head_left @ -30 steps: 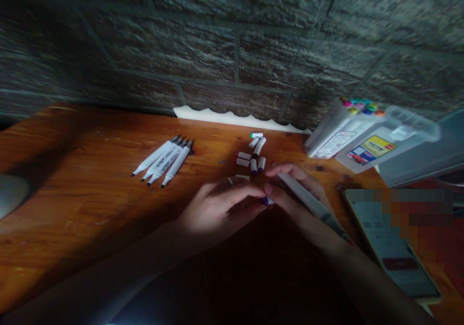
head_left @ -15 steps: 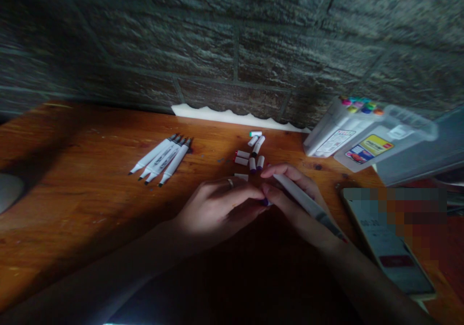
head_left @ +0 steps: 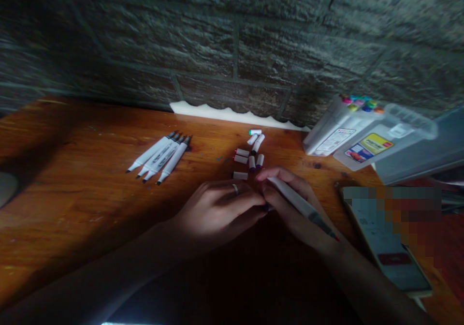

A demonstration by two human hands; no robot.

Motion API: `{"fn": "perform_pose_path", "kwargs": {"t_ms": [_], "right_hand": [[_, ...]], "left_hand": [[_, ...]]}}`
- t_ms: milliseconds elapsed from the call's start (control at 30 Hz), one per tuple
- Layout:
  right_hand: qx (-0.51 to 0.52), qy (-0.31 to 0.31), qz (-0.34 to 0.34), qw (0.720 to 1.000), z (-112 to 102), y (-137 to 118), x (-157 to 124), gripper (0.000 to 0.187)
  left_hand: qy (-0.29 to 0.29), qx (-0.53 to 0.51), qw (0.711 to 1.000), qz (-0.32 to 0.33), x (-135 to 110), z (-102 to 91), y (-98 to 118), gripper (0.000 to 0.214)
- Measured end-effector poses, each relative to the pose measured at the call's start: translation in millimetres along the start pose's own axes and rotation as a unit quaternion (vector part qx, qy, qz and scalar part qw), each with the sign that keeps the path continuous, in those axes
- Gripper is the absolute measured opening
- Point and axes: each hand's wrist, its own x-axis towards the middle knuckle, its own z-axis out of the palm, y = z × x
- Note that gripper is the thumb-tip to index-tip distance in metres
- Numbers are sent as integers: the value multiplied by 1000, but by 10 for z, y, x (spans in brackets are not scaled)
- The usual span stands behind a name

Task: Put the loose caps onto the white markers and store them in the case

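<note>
My right hand (head_left: 290,204) is closed around a white marker (head_left: 295,200). The marker slants down over the wrist and its bare red nib points back toward my forearm. My left hand (head_left: 224,206), with a ring on one finger, is closed in a pinch at a small dark purple-ended marker cap (head_left: 267,207). Fingers cover most of that cap, and the fingertips of both hands meet there. Just beyond them lie several loose white marker caps (head_left: 241,159) with red, purple, black and green ends.
Several uncapped white markers (head_left: 159,158) lie side by side on the wooden table (head_left: 90,170) at left. A clear case (head_left: 369,141) holding colourful markers stands at back right. A phone (head_left: 391,243) lies at right. White scalloped trim (head_left: 232,115) runs along the stone wall (head_left: 203,39).
Both hands stay together and have shifted only slightly; the left fingers now cover more of the purple-ended cap. A cap beside the left hand shows more fully.
</note>
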Motion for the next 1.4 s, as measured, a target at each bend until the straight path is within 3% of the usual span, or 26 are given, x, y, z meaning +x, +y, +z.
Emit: {"fn": "perform_pose_path", "kwargs": {"t_ms": [1400], "right_hand": [[-4, -3, 8, 1000, -9, -8, 10, 10]], "left_hand": [[-5, 13, 1000, -2, -11, 8, -8, 11]]}}
